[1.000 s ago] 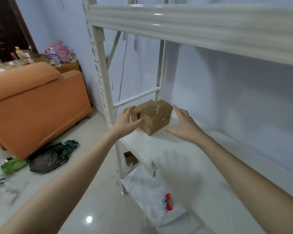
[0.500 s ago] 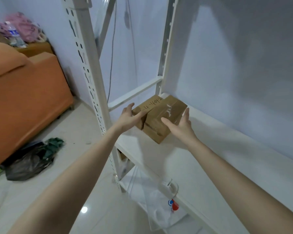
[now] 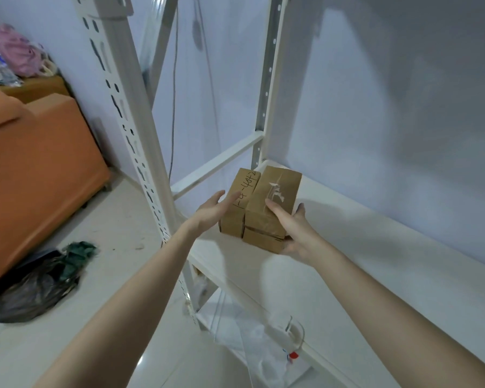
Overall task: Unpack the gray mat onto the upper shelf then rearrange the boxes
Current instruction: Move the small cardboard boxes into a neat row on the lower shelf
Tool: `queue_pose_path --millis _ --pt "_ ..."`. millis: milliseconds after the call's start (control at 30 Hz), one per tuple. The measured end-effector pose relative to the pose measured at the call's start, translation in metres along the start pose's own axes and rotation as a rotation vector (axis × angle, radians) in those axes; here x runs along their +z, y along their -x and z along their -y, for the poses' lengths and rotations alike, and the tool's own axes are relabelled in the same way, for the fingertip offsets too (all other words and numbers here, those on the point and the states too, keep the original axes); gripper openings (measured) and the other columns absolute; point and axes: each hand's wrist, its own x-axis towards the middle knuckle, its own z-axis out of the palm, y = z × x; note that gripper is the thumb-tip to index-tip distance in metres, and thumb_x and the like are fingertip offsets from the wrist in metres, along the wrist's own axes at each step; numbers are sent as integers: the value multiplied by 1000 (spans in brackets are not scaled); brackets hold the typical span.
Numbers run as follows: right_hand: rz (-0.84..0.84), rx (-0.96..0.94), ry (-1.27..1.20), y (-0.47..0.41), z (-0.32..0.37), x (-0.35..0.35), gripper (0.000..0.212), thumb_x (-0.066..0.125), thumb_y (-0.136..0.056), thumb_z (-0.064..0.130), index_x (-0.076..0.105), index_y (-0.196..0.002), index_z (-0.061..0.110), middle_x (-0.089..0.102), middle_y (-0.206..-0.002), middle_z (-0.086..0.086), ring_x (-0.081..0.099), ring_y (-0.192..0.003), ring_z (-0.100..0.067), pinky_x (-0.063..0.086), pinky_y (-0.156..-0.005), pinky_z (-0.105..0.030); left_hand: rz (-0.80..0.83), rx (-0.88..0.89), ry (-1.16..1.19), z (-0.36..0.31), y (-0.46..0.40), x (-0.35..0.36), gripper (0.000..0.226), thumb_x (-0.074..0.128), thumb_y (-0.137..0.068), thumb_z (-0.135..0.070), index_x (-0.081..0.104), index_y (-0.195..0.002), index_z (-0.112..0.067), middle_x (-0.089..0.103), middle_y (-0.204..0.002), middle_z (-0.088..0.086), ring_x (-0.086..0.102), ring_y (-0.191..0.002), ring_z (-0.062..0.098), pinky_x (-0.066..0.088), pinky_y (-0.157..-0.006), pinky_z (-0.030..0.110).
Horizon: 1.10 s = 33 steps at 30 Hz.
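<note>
Small brown cardboard boxes stand at the left end of the white shelf board. The left box has handwriting on its top. Beside it and touching it, a taller box sits on a lower box. My right hand grips this stack, with the thumb on the top box and the fingers around its right side. My left hand rests with spread fingers against the left box's near side. No gray mat is in view.
The rack's perforated front post rises just left of my left arm. An orange sofa and a black plastic bag lie on the floor to the left. A clear plastic bag sits below the shelf.
The view has moved closer and lower. My right hand went from open beside the stack to gripping it. My left hand stays at the left box.
</note>
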Motion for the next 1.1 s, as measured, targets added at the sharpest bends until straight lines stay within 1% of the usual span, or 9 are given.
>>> queue_pose_path --millis 67,100,167,300,533,633,767,933,1100 --pt "4 -2 -42 1 -1 -1 87 77 -65 50 23 -131 35 56 -129 -2 65 -105 -29 54 -80 -58 30 -12 16 4 -2 3 90 42 -61 -89 39 -137 -41 52 -138 -6 45 -129 21 33 -109 47" --pt "14 3 -55 0 -2 -2 79 76 -68 48 28 -129 31 57 -127 -3 65 -103 -29 55 -80 -58 41 -4 29 4 -1 5 82 44 -63 -86 42 -132 -42 57 -132 -8 50 -125 19 35 -108 45" --pt "45 8 -64 -1 -4 -3 74 74 -74 45 32 -133 29 60 -124 -3 66 -102 -27 57 -79 -52 41 19 61 5 2 10 72 52 -66 -79 45 -128 -42 64 -121 -11 58 -114 15 40 -105 41" --pt "78 3 -33 3 -7 -7 61 69 -80 39 38 -132 30 63 -121 -3 67 -100 -24 60 -61 -37 0 52 88 9 6 18 69 59 -72 -69 44 -132 -38 64 -119 -12 60 -110 12 44 -101 37" --pt "59 -47 21 15 -13 -22 64 71 -76 45 40 -131 31 66 -119 1 69 -99 -21 59 -66 -36 -13 100 127 9 18 31 60 65 -76 -58 46 -128 -35 68 -104 -17 65 -100 5 47 -99 34" --pt "52 -94 52 30 -9 -37 61 67 -80 44 39 -132 31 64 -121 1 67 -99 -18 57 -55 -29 -15 146 120 -1 29 43 65 65 -77 -55 41 -133 -33 67 -102 -18 65 -96 3 49 -94 31" --pt "25 -141 97 51 -4 -63 59 66 -80 46 40 -132 32 64 -120 4 66 -97 -14 54 -55 -27 -7 212 119 -16 42 63 75 67 -69 -55 41 -135 -29 69 -106 -10 68 -95 8 52 -93 34" --pt "-30 -169 125 83 -3 -108 62 66 -78 50 40 -131 34 62 -121 6 64 -102 -16 52 -61 -30 36 249 118 -39 59 100 74 69 -70 -55 40 -134 -31 72 -103 -1 70 -92 13 53 -79 30" --pt "-94 -199 142 123 -7 -171 60 65 -78 52 41 -131 34 62 -121 7 63 -101 -14 51 -64 -30 87 293 113 -70 87 160 71 68 -72 -51 40 -133 -29 72 -103 2 70 -91 17 52 -73 30"
